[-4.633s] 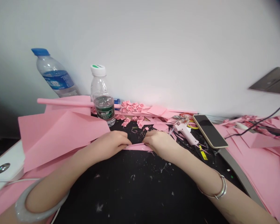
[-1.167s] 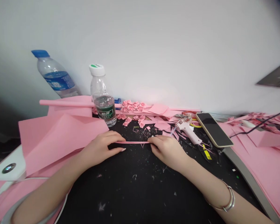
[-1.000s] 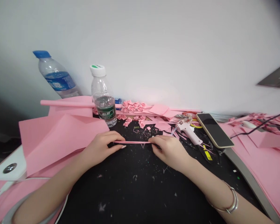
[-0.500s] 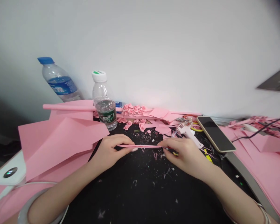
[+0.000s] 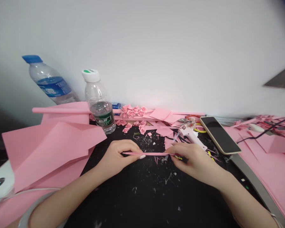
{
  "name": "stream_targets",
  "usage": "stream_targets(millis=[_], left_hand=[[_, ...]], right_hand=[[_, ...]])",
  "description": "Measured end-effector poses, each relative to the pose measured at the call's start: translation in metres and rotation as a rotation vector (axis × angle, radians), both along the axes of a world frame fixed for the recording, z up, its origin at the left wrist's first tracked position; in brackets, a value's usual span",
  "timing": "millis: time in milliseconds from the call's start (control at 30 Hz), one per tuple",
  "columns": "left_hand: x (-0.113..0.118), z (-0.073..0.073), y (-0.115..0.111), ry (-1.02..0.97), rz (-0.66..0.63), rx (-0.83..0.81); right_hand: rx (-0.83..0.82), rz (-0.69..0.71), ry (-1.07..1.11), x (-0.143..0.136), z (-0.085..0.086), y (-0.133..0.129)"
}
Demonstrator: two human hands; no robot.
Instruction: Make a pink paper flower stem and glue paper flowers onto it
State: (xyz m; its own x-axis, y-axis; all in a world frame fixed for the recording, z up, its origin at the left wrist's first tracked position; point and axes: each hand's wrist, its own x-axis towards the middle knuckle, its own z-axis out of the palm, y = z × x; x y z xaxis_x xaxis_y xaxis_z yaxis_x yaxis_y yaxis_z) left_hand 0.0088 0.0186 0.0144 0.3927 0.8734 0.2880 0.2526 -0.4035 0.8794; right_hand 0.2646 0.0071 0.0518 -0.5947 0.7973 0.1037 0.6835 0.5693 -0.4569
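Both slender forearms [image 5: 242, 193] are bare. A thick, smooth, pale grey bangle [image 5: 26, 213] circles the left one; a thin silver-coloured bracelet [image 5: 272, 215], mostly hidden, edges the right. The left hand [image 5: 120, 158] shows a glossy whitish thumbnail [image 5: 142, 156].

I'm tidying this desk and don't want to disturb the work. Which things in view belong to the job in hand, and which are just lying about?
Job: pink paper strip held by the left hand and right hand; probably pink sheets, paper flowers, glue gun.

Lying about, apparently: blue-capped bottle, white-capped bottle, phone.
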Motion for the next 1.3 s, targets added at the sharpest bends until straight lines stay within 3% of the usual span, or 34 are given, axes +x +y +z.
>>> stream_targets(millis=[333,933,1300], left_hand=[[-0.0050,-0.0069,-0.0018,-0.001,-0.018,-0.066],[-0.0049,-0.0071,-0.0051,0.006,0.010,-0.114],[-0.0072,-0.0082,-0.0032,0.048,0.023,0.012]], right_hand=[[-0.132,-0.034,0.063,-0.0023,-0.0037,0.0028],[-0.086,-0.029,0.050,-0.0031,-0.0053,0.0021],[-0.052,-0.005,0.028,0.0003,-0.0010,0.0037]])
